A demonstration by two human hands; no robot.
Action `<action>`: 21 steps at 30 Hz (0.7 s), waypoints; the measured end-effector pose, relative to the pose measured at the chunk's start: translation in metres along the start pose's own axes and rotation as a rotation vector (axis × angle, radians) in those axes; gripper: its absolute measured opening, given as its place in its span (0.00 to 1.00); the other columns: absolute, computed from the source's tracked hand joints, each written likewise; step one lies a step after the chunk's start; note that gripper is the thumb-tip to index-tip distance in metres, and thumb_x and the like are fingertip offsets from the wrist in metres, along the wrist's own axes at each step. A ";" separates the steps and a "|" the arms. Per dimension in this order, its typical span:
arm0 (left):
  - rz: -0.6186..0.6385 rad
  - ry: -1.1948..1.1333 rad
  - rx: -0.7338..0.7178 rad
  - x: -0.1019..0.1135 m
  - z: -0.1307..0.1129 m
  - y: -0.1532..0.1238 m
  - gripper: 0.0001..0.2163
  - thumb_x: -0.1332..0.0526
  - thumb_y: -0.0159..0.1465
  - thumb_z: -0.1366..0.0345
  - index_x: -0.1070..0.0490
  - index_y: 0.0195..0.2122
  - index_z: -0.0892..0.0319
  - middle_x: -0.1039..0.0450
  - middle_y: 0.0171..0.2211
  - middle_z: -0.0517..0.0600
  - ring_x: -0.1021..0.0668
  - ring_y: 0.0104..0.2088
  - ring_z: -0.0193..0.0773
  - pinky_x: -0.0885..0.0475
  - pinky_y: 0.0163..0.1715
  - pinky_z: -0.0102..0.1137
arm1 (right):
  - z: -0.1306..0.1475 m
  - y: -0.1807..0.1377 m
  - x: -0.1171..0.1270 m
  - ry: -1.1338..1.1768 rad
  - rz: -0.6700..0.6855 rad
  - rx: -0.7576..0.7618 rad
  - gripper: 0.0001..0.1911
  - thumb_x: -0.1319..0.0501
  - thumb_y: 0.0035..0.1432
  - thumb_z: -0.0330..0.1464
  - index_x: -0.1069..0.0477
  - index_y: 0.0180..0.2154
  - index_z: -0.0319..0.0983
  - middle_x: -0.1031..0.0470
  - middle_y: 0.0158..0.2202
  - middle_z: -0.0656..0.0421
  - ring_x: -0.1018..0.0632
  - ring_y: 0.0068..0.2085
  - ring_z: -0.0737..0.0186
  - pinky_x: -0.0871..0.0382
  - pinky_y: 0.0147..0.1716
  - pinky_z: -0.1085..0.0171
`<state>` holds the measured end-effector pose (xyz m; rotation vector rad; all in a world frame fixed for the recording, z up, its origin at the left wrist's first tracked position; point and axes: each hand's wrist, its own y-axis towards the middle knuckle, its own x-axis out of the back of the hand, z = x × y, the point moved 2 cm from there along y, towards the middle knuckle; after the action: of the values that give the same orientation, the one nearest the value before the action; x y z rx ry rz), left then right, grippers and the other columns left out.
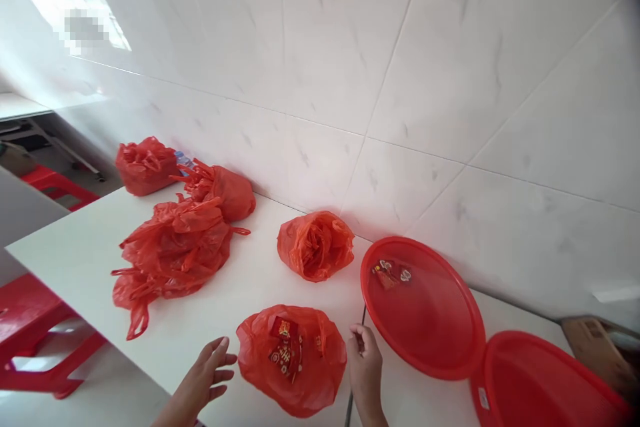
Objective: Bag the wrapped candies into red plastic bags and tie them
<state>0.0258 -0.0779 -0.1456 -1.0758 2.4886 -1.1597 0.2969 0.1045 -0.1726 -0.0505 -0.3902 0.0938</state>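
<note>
An open red plastic bag with small red wrapped sweets inside lies on the white table near its front edge. My left hand hovers just left of the bag, fingers apart and holding nothing. My right hand is just right of the bag with its fingers curled in a pinch; whatever it holds is too small to name. A round red plastic tray lies to the right of that hand, with a few wrapped sweets near its far rim.
Another open red bag sits behind the near one. Several more red bags are piled at the left, two against the tiled wall. A second red tray overlaps the first at the right. Red stools stand beside the table.
</note>
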 end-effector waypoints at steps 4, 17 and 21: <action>-0.065 0.007 -0.010 -0.002 0.001 0.002 0.34 0.40 0.50 0.38 0.38 0.51 0.56 0.26 0.44 0.56 0.21 0.34 0.43 0.27 0.34 0.37 | 0.009 0.012 -0.015 0.029 0.089 0.012 0.13 0.44 0.57 0.42 0.28 0.36 0.41 0.23 0.38 0.55 0.23 0.39 0.56 0.29 0.40 0.62; -0.055 0.006 -0.121 -0.049 -0.023 0.004 0.43 0.30 0.49 0.53 0.50 0.62 0.58 0.30 0.51 0.63 0.21 0.39 0.46 0.26 0.35 0.36 | 0.044 0.007 -0.008 0.070 0.265 0.096 0.19 0.42 0.58 0.44 0.31 0.47 0.40 0.27 0.37 0.55 0.26 0.35 0.60 0.28 0.37 0.62; -0.040 -0.061 -0.260 -0.054 -0.041 0.004 0.36 0.31 0.49 0.60 0.43 0.58 0.59 0.26 0.33 0.49 0.22 0.29 0.38 0.28 0.32 0.32 | 0.036 -0.013 -0.013 -0.111 0.262 0.222 0.33 0.33 0.48 0.42 0.38 0.55 0.42 0.30 0.47 0.51 0.26 0.44 0.53 0.28 0.41 0.57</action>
<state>0.0442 -0.0148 -0.1273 -1.2089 2.6324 -0.8142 0.2718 0.0917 -0.1436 0.1236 -0.4806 0.3993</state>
